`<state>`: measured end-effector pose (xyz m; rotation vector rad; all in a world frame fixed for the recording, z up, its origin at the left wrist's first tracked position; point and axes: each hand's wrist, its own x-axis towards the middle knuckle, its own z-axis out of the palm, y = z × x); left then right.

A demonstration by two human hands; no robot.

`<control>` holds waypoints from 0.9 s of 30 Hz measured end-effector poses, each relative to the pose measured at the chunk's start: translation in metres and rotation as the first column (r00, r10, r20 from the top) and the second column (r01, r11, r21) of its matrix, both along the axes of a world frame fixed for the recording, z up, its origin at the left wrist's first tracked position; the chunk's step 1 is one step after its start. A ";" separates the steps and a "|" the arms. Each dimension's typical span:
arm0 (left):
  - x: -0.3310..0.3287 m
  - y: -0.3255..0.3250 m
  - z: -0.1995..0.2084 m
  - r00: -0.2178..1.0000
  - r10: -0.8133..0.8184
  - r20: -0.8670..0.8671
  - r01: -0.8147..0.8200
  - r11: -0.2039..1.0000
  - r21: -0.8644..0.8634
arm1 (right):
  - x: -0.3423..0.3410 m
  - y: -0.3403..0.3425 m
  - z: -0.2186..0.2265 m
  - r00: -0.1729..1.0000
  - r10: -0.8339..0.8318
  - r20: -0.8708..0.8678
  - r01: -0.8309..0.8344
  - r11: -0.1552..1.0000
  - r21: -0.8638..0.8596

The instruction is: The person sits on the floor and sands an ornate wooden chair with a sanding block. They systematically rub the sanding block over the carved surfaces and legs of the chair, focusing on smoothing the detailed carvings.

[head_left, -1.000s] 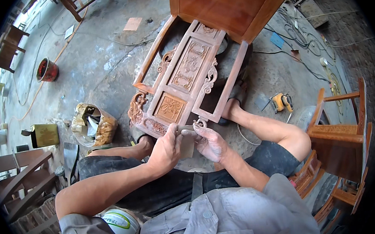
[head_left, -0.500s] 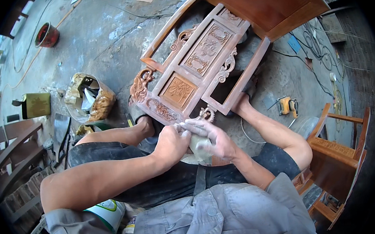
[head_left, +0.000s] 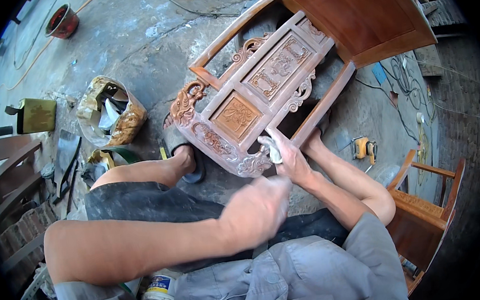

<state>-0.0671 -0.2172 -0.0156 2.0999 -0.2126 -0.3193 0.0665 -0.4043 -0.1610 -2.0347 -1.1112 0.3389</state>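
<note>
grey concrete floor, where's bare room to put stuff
The widest bare stretch of grey concrete floor lies between the red round bucket and the carved brown wooden chair. A smaller patch separates the chair from the yellow power tool. Crowded: around the stained plastic bucket and at the chair's near corner, by the right hand.

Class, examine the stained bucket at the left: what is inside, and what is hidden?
The stained bucket holds a white pointed piece and several dark items, too unclear to identify. These contents cover its bottom, so whatever lies beneath them cannot be seen.
</note>
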 end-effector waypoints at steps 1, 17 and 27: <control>-0.005 -0.001 0.002 0.963 -0.240 0.125 0.233 0.970 0.065 | 0.013 0.001 -0.013 0.989 0.023 0.143 -0.022 1.000 -0.009; -0.046 0.018 0.054 0.702 -0.677 0.223 0.493 0.687 0.534 | 0.052 0.056 -0.076 0.917 -0.077 0.391 0.124 0.988 -0.094; -0.051 0.022 0.062 0.730 -0.673 0.123 0.489 0.638 0.595 | 0.047 0.036 -0.076 0.901 -0.009 0.433 0.103 0.976 -0.193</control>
